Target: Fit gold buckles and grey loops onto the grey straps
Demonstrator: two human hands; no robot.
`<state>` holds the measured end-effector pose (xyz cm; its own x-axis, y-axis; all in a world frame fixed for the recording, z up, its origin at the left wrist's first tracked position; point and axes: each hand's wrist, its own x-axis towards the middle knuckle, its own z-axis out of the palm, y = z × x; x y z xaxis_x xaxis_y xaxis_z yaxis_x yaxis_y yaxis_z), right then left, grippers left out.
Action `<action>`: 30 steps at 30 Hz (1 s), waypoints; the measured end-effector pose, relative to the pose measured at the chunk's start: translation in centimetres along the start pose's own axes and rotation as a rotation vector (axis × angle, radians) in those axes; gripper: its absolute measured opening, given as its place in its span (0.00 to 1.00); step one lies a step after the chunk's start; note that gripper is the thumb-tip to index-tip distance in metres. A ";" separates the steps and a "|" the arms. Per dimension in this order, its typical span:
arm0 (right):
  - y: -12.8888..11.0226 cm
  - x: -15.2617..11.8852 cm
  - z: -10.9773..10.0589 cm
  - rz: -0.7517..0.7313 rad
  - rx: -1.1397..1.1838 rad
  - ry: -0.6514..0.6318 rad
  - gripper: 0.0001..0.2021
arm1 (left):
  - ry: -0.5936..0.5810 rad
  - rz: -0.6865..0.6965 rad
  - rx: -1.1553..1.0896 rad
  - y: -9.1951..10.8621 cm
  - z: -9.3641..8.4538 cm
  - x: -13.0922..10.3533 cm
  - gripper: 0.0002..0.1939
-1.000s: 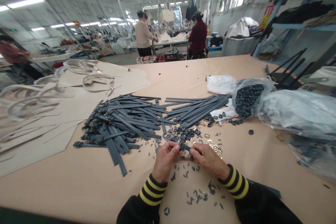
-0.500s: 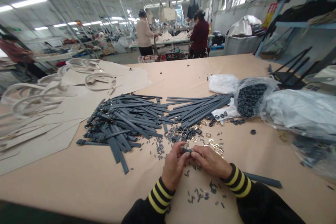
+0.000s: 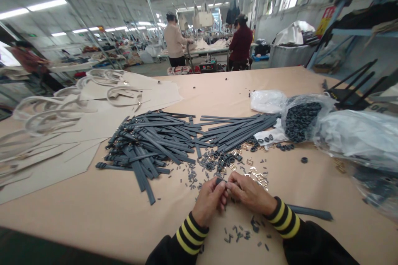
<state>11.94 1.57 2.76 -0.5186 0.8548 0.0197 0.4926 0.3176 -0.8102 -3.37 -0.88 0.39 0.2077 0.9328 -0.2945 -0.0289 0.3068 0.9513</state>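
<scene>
Bench (image 3: 124,223): tan surface, spans most of the view. Beige panels (image 3: 93,126) cover its far left part, with curved handles (image 3: 40,118) lying on them. Near the right edge, a large clear bag (image 3: 357,132) bulges with pale contents.

Left of centre, a heaped pile of dark straps (image 3: 155,132), overlapping at many angles. To its right, a fanned bundle (image 3: 245,128) of similar straps, lying flatter. Beside the bundle's right end, a bag of dark loops (image 3: 301,120), mouth toward the bench centre.

Hands meet near the bench's front middle. Left hand (image 3: 209,198): gripping a dark piece (image 3: 219,181) between thumb and fingers; its short end shows above the thumb. Right hand (image 3: 250,192): fingers curled, thumb closed against the index finger, tips just beside the piece; cannot tell what it pinches. A single strap (image 3: 312,212) projects right from behind the right cuff; any link to the piece is hidden.

Just beyond the right hand, gold buckles (image 3: 255,174) lie scattered. One loose loop (image 3: 304,160) sits apart, right of them. Smallest items: grey bits (image 3: 238,234), strewn between the forearms.
</scene>
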 end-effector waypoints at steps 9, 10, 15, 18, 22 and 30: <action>0.4 0.0 -0.9 0.084 0.257 -0.074 0.05 | 0.104 0.260 0.553 2.5 -2.6 1.9 0.12; 0.5 0.1 -1.0 0.087 0.235 -0.030 0.05 | 0.163 0.372 0.719 3.0 -3.0 2.5 0.10; 1.2 0.6 -1.3 0.108 0.108 0.108 0.04 | 0.153 0.498 1.351 4.3 -4.2 5.4 0.07; 1.2 0.6 -1.3 0.118 0.080 0.118 0.03 | 0.110 0.431 1.483 4.2 -4.1 6.4 0.06; 0.9 0.4 -1.2 0.102 0.075 0.109 0.04 | 0.155 0.396 1.487 4.1 -3.8 7.1 0.08; 0.9 0.5 -1.5 0.107 0.052 0.161 0.08 | 0.084 0.340 0.884 5.6 -3.5 5.0 0.09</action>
<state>13.19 2.89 2.92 -0.3444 0.9385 0.0223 0.5002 0.2036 -0.8416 -5.88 6.14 3.95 0.2524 0.9669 0.0384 0.6823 -0.2059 0.7015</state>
